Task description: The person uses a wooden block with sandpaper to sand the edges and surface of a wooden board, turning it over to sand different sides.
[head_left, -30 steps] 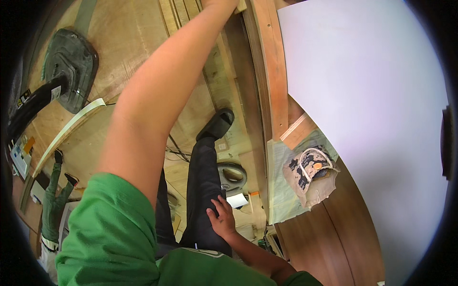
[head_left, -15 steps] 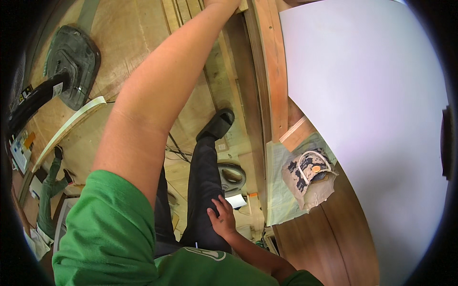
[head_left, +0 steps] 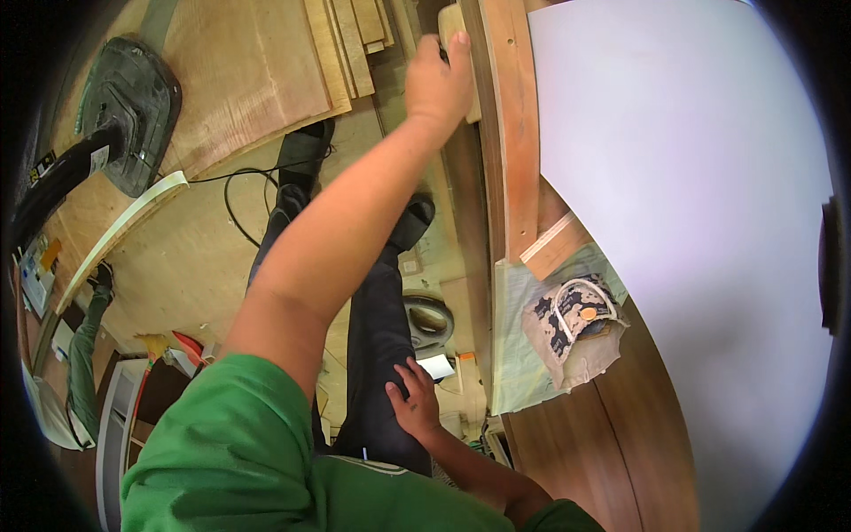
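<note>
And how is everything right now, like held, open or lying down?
Left hand: closed around a pale block.
Pale block: held.
Right hand: open, resting on a dark trouser leg.
Black cable: loosely looped.
Camouflage cloth item: lying on the pale green sheet.

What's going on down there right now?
The person's left hand reaches far forward, gripping a pale tan block beside a long wooden strip. The right hand lies open on the dark trouser leg, holding nothing. To the right are a large white panel and a camouflage cap on a pale green sheet. Someone in green trousers is off to the far left.
</note>
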{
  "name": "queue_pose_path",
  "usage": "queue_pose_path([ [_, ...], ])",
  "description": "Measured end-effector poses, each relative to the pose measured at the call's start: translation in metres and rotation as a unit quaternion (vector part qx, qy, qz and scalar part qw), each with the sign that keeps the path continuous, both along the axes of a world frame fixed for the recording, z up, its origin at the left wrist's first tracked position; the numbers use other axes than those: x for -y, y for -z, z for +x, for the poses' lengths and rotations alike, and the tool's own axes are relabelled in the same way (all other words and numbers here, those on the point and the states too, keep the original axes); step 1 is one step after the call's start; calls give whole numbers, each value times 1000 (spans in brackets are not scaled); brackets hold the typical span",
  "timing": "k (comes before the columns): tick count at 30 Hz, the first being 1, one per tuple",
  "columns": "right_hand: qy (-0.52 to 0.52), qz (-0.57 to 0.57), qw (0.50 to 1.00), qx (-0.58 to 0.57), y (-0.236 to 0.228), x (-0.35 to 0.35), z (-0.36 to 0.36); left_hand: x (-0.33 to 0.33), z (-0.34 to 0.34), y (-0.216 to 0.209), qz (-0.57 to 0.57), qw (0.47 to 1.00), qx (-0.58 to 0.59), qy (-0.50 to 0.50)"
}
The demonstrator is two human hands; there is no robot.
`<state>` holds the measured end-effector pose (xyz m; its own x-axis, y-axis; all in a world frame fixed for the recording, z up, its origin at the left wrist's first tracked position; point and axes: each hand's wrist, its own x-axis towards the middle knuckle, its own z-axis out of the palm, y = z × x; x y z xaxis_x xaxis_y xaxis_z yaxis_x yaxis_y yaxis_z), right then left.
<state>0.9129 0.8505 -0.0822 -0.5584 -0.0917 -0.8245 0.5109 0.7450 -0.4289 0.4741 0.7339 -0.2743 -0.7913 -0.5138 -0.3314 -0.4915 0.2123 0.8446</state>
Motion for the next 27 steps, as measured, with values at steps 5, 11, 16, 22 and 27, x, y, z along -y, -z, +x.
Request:
queue_pose_path([
  [5,3,-1,1000,9,-1,1,0,-19,49,-18,89,994,59,16],
  [11,1,8,1000,2,1,3,8,-29,126,-23,106,991,50,66],
  [16,96,11,995,31,21,2,7,9,186,-25,193,965,131,117],
  [22,400,-62,910,90,44,17,-87,67,209,-63,543,820,179,-12],
  [27,554,-141,813,115,42,32,-146,78,214,-96,528,836,131,71],
])
